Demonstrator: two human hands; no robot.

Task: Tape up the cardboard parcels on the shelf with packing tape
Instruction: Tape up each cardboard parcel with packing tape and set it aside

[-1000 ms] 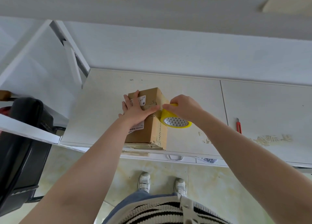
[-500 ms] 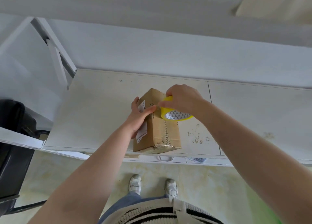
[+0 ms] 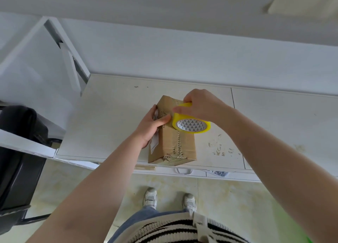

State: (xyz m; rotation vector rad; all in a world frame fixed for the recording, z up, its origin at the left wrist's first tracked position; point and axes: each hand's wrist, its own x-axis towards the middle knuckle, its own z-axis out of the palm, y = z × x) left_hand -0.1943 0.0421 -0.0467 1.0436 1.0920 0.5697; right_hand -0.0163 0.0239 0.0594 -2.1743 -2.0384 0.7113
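Observation:
A brown cardboard parcel (image 3: 180,145) lies lengthwise on the white shelf (image 3: 113,118), its near end at the shelf's front edge. Its top seam carries wrinkled old tape, and a white label is on its left side. My left hand (image 3: 152,125) grips the parcel's left side, with the thumb lying across the top. My right hand (image 3: 199,106) grips a yellow roll of packing tape (image 3: 191,121) from above and holds it against the parcel's top, toward the far end.
The shelf runs on to the right, with scuffed glue marks (image 3: 221,147) beside the parcel. A white wall rises behind it. A black chair (image 3: 20,155) stands at the left. Below the shelf are drawer handles (image 3: 182,171), a tiled floor and my shoes.
The parcel has been turned so that its long side points toward me. The tape roll has moved from the parcel's right side onto its top. The red knife at the right has left the view.

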